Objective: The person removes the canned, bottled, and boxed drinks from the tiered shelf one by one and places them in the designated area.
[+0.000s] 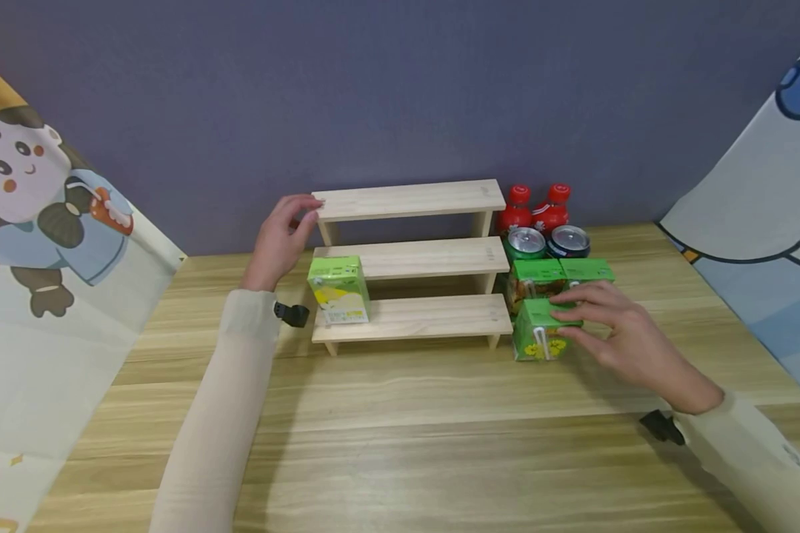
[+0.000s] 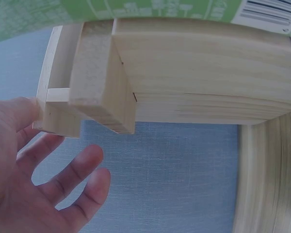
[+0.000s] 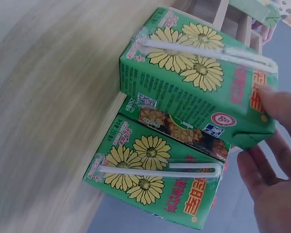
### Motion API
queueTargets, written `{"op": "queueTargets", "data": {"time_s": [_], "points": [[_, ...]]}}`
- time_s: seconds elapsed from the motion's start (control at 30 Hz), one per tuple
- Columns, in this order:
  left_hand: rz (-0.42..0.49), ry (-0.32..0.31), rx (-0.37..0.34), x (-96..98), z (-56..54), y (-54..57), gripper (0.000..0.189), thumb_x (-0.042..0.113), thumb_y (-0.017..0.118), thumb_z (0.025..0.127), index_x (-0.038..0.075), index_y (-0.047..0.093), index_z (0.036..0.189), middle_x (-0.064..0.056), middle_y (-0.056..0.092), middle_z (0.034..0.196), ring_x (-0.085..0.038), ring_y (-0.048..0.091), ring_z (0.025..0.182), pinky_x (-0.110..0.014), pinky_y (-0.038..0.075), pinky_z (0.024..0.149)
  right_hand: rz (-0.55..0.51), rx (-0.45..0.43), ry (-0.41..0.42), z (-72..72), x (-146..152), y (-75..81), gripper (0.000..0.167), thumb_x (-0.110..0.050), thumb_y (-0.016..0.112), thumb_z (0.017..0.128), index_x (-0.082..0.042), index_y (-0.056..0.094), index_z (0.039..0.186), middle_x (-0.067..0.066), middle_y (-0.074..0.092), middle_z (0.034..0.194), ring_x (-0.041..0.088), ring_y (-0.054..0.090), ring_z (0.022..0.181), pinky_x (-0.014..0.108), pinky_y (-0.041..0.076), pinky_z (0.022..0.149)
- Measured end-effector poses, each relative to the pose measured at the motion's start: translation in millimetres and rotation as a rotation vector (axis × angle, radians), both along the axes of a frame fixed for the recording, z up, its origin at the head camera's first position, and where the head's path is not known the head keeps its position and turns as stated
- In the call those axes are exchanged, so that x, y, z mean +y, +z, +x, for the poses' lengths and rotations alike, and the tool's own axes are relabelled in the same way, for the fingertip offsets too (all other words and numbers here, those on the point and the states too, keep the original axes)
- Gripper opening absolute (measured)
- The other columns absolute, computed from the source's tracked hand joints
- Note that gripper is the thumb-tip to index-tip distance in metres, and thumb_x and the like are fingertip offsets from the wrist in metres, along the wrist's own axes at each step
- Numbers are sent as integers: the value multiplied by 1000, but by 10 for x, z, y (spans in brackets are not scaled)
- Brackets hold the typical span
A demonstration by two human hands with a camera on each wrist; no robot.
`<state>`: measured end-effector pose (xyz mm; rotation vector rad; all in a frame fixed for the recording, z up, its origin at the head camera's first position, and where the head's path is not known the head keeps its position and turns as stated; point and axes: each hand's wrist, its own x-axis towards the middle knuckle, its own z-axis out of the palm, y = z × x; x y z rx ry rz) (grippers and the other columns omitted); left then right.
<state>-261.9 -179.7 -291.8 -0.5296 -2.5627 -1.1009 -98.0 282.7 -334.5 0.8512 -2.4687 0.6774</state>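
Observation:
A three-tier wooden shelf (image 1: 420,314) stands against the wall. My left hand (image 1: 281,240) pinches the left end of its top tier, with the other fingers spread below that end in the left wrist view. A green and yellow drink carton (image 1: 341,292) stands upright at the left of the bottom tier. To the shelf's right, my right hand (image 1: 616,337) pinches the top of a green chrysanthemum drink carton (image 3: 189,80), thumb on one side and fingers on the other. Its front shows yellow flowers and a white straw. A second flowered carton (image 3: 155,170) is beside it.
Behind the held carton are more green cartons (image 1: 536,272), two drink cans (image 1: 527,240) and two red-capped bottles (image 1: 550,213), close by the shelf's right side. A dark wall (image 1: 400,89) rises behind the wood-grain table (image 1: 400,444). Cartoon-printed panels flank both sides.

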Motion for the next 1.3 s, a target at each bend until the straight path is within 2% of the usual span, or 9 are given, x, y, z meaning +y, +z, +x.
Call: {"op": "queueTargets", "data": {"time_s": [0.1,0.23,0.27,0.37,0.47,0.73,1.1,1.3], "points": [[-1,1,0,0,8,5,35,32,47,100,14,59,127,0,46,134,-21,51,105,-39,42,87,-9,7,-3,-8,-14,3,38,4,84,62,-10,76,96,0,64,109,18,50,104,26,27,105],[0,3,-1,4,11,8,35,32,47,100,15,59,127,0,46,135,-21,51,105,-39,42,87,-19,-9,-37,-26,-40,9,35,4,84,64,-8,76,96,1,65,108,20,50,104,47,23,108],[-1,4,-1,4,10,8,35,32,47,100,14,59,127,0,46,135,-21,51,105,-39,42,88,-18,-15,-49,-34,-48,11,34,4,83,65,-8,75,96,1,65,107,19,50,103,48,24,107],[0,4,-2,4,11,7,34,32,47,100,15,59,127,0,46,135,-21,51,105,-39,43,87,-14,-23,-83,-58,-68,17,33,3,83,66,-7,75,96,-1,65,107,16,49,102,36,32,101],[1,2,1,3,14,6,34,32,48,100,15,59,127,0,46,134,-21,52,103,-39,43,87,-5,-18,-109,-82,-87,21,32,3,83,66,-7,76,95,-2,65,106,14,49,100,27,36,86],[3,2,8,1,24,10,34,31,48,100,14,59,127,0,47,134,-21,52,102,-39,43,86,-17,-7,-128,-132,-94,14,30,4,84,65,-6,76,92,0,66,103,13,49,98,23,37,73],[-1,-2,15,8,28,20,34,31,47,100,13,59,127,-2,46,135,-22,52,104,-39,43,86,-7,-17,-133,-147,-79,3,30,2,84,66,-6,75,94,0,66,105,13,50,100,21,37,78],[1,0,5,4,41,28,35,32,47,100,14,58,127,-1,46,135,-22,52,99,-39,43,84,13,-31,-137,-139,-85,30,29,-2,83,68,-7,75,96,-1,65,106,14,49,102,25,39,78]]}}
